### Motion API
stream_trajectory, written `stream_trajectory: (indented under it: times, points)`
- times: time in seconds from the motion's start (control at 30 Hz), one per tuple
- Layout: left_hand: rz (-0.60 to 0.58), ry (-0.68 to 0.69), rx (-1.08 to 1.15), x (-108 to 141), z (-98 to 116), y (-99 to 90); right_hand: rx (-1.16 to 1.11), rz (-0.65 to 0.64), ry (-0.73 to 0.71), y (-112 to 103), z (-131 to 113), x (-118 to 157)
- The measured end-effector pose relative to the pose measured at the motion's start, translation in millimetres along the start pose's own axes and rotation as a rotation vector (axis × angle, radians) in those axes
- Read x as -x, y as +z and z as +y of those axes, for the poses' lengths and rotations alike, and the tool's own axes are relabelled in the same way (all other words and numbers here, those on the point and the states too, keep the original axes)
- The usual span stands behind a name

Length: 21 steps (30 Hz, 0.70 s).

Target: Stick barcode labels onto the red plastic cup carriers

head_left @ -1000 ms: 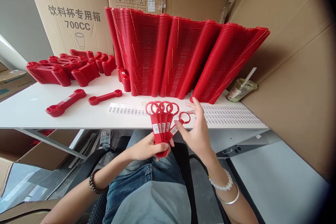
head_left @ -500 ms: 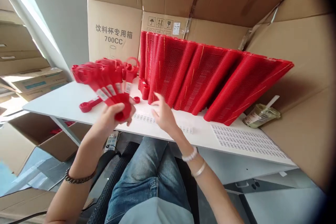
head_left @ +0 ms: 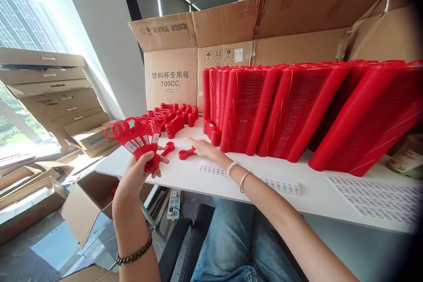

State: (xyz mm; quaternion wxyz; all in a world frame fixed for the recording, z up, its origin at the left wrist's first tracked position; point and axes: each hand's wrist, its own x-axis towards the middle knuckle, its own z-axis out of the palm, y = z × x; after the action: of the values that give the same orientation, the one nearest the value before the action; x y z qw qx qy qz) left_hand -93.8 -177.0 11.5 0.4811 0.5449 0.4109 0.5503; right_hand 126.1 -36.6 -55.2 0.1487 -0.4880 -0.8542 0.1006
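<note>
My left hand (head_left: pixel 140 172) is closed on a fan of red ring-ended plastic pieces (head_left: pixel 142 139), pinched together at their lower ends. White barcode labels show on several of them. My right hand (head_left: pixel 206 149) reaches over the white table with its fingers stretched out to the left. Under its fingers lies a single red ring-ended piece (head_left: pixel 187 153), its right end hidden by the hand; whether they touch is unclear. Another loose red piece (head_left: pixel 168 147) lies just behind my left fingers. Close to my right wrist is a strip of barcode labels (head_left: pixel 211 169).
Tall stacks of red pieces (head_left: pixel 247 110) fill the table's right half. Bundled red pieces (head_left: pixel 175 125) lie at the back left. A label sheet (head_left: pixel 373 198) and a cup (head_left: pixel 406 158) are at the right. Cardboard (head_left: pixel 172 61) walls the back; an open carton (head_left: pixel 86 207) stands below left.
The view has swung left and up. The fanned pieces, blurred before, are now steadier in my left hand. My right hand has moved from above the label strip to the loose red piece.
</note>
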Motion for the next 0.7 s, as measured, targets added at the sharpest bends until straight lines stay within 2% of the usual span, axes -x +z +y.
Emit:
stream_trajectory:
  times: [0.23,0.33,0.43,0.53,0.7]
  points:
    - [-0.057,0.003,0.024,0,2,10.0,-0.058,-0.010,-0.003,-5,-1,1]
    - [-0.122,0.002,0.044,0,0,18.6,-0.104,0.054,0.019,-11,-10,3]
    - [-0.272,-0.024,0.100,2,-4,28.5,-0.183,0.181,0.031,-22,-19,20]
    - [-0.490,-0.068,0.208,4,-7,40.6,-0.264,0.352,0.066,-31,-20,68]
    - [-0.812,-0.164,0.344,10,-9,72.9,-0.274,0.630,0.230,-46,2,206]
